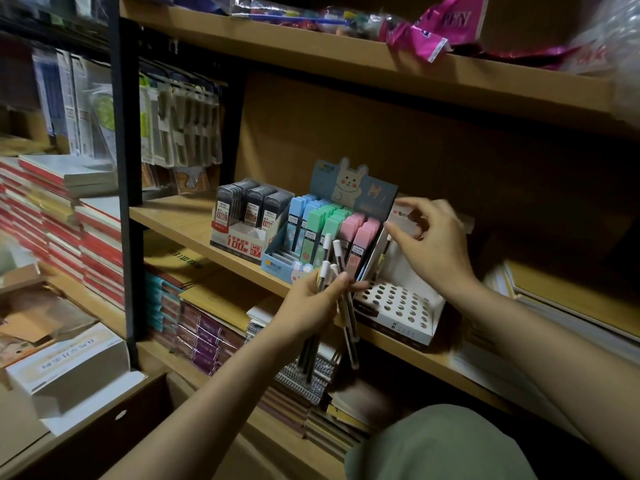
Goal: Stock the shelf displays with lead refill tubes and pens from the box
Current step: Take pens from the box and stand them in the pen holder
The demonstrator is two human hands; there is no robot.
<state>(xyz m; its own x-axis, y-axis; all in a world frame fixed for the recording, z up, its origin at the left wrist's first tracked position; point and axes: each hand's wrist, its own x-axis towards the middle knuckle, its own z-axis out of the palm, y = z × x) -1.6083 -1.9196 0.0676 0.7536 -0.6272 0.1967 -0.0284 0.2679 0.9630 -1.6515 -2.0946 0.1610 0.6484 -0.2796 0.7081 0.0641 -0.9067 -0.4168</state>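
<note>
Where the view begins, at the bottom right, a green-clad knee (pixel 440 445) fills the corner, and a brown cardboard box (pixel 86 441) with a white carton (pixel 69 365) in it sits at lower left. Above the knee, the left hand (pixel 311 303) grips a bunch of slim pens (pixel 341 306) with white caps, fingers curled around their barrels, the caps fanning upward in front of the shelf edge. The right hand (pixel 433 247) reaches further in, its fingers loosely spread and touching the upright back card of a white pen display (pixel 401 306) whose perforated top shows rows of round holes; one pen stands at its back left. This display rests on the wooden shelf (pixel 180 216), just beside a pastel lead refill display (pixel 325 233) with a rabbit header, holding blue, green and pink tubes. Left of that stands a box of dark lead refill tubes (pixel 249 216). Stacked notebooks (pixel 214 334) fill the shelf beneath, red-edged books (pixel 52 216) pile up at far left, and an upper shelf (pixel 346 60) carries pink packets (pixel 436 26). The lighting is dim.
</note>
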